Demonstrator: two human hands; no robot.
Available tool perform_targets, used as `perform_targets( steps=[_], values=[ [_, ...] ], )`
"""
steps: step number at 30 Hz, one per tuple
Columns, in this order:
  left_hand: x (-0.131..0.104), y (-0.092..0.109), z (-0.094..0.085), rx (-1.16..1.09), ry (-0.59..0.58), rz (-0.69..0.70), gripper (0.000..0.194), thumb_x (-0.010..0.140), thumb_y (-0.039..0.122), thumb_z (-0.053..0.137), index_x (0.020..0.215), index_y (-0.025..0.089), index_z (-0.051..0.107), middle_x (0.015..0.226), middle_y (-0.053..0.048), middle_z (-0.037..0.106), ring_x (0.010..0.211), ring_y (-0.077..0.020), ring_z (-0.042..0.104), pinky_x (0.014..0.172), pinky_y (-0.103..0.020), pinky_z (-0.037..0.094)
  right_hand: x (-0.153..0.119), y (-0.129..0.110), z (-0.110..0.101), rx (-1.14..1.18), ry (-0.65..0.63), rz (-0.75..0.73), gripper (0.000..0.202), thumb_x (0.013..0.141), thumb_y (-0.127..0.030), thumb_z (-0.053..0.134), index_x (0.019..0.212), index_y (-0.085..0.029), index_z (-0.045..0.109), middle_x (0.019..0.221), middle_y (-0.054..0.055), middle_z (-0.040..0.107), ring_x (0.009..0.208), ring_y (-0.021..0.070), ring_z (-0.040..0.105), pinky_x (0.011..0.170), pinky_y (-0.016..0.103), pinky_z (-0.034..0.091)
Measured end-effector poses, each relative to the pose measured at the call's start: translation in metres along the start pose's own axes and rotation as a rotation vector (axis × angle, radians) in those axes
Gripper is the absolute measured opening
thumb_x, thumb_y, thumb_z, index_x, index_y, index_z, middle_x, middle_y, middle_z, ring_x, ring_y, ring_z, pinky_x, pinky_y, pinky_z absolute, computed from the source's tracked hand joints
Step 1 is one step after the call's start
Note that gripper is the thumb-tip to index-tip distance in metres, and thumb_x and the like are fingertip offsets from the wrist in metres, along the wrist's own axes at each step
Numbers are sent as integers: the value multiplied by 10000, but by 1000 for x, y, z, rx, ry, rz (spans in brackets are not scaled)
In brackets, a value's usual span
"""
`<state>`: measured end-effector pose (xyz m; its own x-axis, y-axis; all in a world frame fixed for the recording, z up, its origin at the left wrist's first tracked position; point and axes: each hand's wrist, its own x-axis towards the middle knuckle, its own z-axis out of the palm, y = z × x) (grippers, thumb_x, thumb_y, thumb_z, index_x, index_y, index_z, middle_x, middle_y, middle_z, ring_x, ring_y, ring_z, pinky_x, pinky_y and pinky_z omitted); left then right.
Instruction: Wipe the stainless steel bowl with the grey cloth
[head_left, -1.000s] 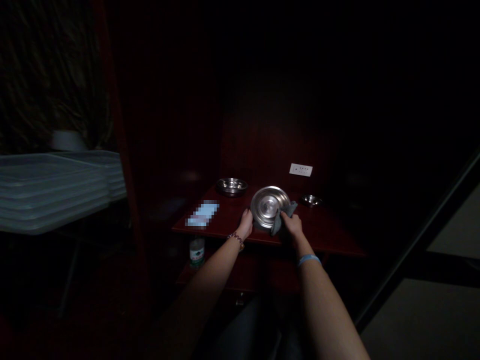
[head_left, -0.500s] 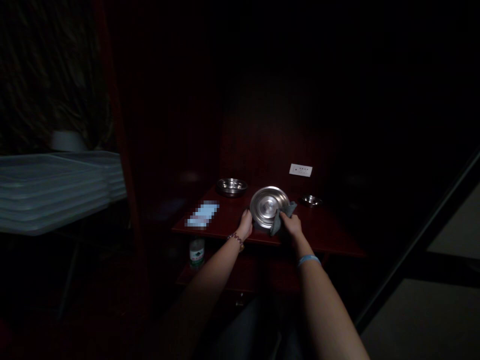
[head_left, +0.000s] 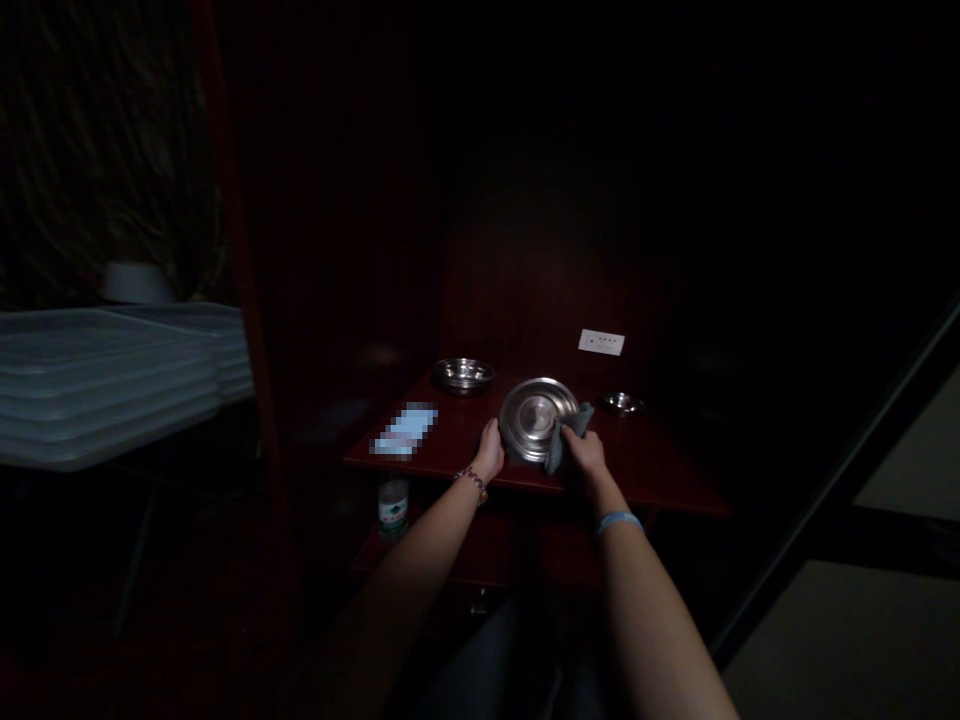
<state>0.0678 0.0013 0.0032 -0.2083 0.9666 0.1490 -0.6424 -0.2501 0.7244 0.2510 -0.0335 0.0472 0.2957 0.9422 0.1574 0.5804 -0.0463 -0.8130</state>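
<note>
A round, shiny metal dish (head_left: pixel 531 415) is held up over the front of the dark red table (head_left: pixel 450 450), its inside tilted toward me. My left hand (head_left: pixel 490 452) grips its left rim, a beaded bracelet on the wrist. In my right hand (head_left: pixel 589 452), with a blue band on the wrist, a grey cloth (head_left: pixel 556 448) is pinched against the dish's lower right rim. Some fingers of both hands are hidden behind dish and cloth. On the table behind, a metal bowl (head_left: pixel 463 374) sits at left and a smaller metal bowl (head_left: pixel 623 403) at right.
A blurred-out pale flat object (head_left: pixel 405 430) lies on the table's left side. Below stands a bottle with a green-white label (head_left: pixel 393 510) on a lower shelf. White sockets (head_left: pixel 601 342) are on the back panel. Stacked translucent lids or trays (head_left: pixel 105 385) stand far left.
The dish has tipped slightly and its upper rim sits a little lower. Both hands keep nearly the same place, the cloth still against the dish.
</note>
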Motion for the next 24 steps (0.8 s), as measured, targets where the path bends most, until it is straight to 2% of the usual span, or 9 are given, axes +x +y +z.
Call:
perform_targets(
  steps=[3,5,12,20,24],
  values=[
    [-2,4,4,-47,-7,-49,357,811,544,647,840,192,696,1003,-100,748,1121,-244,629,1028,-364,439,0,-1,1,6,6,5,470,900,-455,573,1143,-83,727,1122,182,727,1092,266,686,908,286,522],
    [-3,4,6,-62,-14,-50,372,825,550,640,884,188,704,1045,-112,745,1144,-252,621,1030,-368,440,1,-2,1,9,0,9,479,904,-462,564,1152,-84,722,1130,176,726,1101,260,683,914,280,520],
    [-6,2,1,53,-77,22,186,762,339,729,765,181,631,835,-54,711,888,-189,634,893,-328,469,1,-2,-3,13,12,42,509,908,-461,554,1175,-57,708,1163,211,707,1143,286,665,942,308,509],
    [-5,4,-1,54,-123,9,254,764,420,740,783,182,655,777,-32,690,691,-141,589,661,-254,422,1,4,-8,-47,43,44,483,900,-498,549,1127,-114,734,1120,181,728,1131,277,675,919,300,529],
    [-2,0,-4,49,-113,11,281,757,442,747,774,181,645,723,-13,666,629,-117,557,600,-236,394,1,6,-9,-40,40,50,523,896,-503,553,1145,-75,723,1128,217,717,1141,293,667,921,317,528]
  ],
)
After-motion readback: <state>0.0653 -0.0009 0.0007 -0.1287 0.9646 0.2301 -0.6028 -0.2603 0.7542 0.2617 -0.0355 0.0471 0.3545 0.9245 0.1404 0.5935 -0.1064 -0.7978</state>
